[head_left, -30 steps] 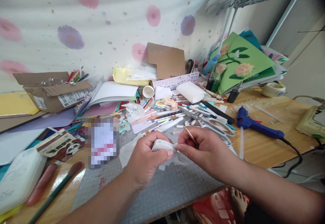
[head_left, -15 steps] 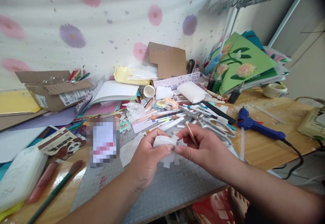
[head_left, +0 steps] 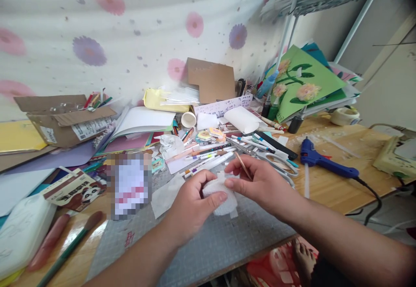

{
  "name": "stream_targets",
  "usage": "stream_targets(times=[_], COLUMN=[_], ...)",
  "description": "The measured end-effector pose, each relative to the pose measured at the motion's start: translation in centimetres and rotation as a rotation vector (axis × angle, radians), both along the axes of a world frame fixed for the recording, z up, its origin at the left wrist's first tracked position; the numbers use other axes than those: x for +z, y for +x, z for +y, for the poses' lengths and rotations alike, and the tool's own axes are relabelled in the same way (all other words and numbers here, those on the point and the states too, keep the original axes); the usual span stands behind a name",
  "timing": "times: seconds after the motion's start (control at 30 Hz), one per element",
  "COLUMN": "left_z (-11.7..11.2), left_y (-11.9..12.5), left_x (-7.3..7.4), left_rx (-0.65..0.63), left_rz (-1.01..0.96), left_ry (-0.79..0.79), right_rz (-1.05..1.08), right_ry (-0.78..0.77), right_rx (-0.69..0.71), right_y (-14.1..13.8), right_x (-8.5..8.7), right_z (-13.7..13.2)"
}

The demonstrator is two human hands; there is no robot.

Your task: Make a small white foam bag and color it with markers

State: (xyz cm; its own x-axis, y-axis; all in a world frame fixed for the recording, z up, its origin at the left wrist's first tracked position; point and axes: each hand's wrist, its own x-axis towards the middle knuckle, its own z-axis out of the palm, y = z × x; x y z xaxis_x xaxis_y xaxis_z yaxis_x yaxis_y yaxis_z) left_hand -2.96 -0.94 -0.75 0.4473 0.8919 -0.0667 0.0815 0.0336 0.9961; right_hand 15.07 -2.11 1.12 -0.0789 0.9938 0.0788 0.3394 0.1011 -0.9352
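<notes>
My left hand (head_left: 191, 207) grips a rounded white piece (head_left: 227, 202) with a bumpy, paper-like surface, thumb on its front and fingers behind. Small white tabs stick out from its top and lower edges. A thin wooden stick (head_left: 242, 165) is held in my right hand (head_left: 264, 187), slanting up between the fingers. My right thumb and a fingertip touch the upper right edge of the white piece; whether they pinch a tab is hidden. Below both hands lies a grey cutting mat (head_left: 152, 252), with a sheet of thin white paper (head_left: 167, 196) left of the white piece.
Scissors (head_left: 279, 163) and many pens (head_left: 208, 159) lie just beyond my hands. A blue glue gun (head_left: 328, 161) with its cord rests at the right. A brush (head_left: 71, 248), a white case (head_left: 24, 235) and an opened cardboard box (head_left: 65, 124) are at the left.
The white piece has turned from nearly edge-on to show its broad face, hanging lower between my hands. My right fingers have shifted along its upper edge, still with the stick. The view has shifted slightly.
</notes>
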Motion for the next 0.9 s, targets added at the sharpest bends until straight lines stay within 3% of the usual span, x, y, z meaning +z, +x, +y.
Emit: stream_targets(times=[0.13, 0.27, 0.47, 0.67, 0.9], left_z=[0.0, -0.1, -0.2, 0.0, -0.1], left_y=[0.2, 0.4, 0.3, 0.2, 0.2], left_x=[-0.5, -0.4, -0.2, -0.4, -0.4], left_rx=[0.047, 0.084, 0.027, 0.054, 0.058], left_rz=[-0.243, -0.334, -0.138, -0.141, -0.124], left_ry=[-0.110, -0.115, -0.079, -0.115, -0.097], right_rz=[0.085, 0.029, 0.060, 0.435, 0.200], right_ry=[-0.045, -0.057, -0.116, -0.194, -0.098], right_rx=[0.070, 0.058, 0.040, -0.007, -0.031], right_y=[0.6, 0.3, 0.2, 0.8, 1.0], right_x=[-0.5, -0.9, 0.1, 0.2, 0.2], right_z=[-0.1, -0.5, -0.8, -1.0, -1.3])
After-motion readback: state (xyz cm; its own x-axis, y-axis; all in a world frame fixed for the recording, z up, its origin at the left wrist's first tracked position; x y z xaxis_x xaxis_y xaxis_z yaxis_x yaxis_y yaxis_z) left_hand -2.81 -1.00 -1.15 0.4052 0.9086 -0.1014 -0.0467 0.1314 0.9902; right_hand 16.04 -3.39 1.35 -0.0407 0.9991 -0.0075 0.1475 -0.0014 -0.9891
